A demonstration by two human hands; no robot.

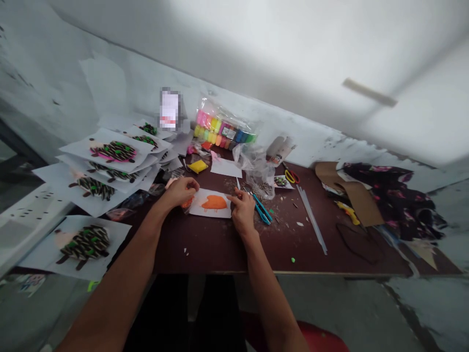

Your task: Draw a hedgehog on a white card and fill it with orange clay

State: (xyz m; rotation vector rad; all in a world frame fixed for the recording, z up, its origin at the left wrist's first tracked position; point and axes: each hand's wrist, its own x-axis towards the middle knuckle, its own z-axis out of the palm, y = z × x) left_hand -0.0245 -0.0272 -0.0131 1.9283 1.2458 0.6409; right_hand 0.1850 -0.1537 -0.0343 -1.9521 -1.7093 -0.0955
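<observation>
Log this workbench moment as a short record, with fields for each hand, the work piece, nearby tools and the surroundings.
Left hand: holds orange modelling clay
Right hand: fingertips on white card
Work piece: orange clay shape on the card
Nearby tool: blue-handled scissors
Surface: dark red table
Surroundings: bagged multicoloured clay; clay hedgehog pictures

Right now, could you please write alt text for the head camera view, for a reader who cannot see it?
A person's left hand pinches a small orange piece beside a white card bearing an orange shape, and the right hand touches the card, on a dark brown table. Blue-handled scissors lie nearby, with a bag of coloured clay behind and sheets of hedgehog pictures at left.
</observation>
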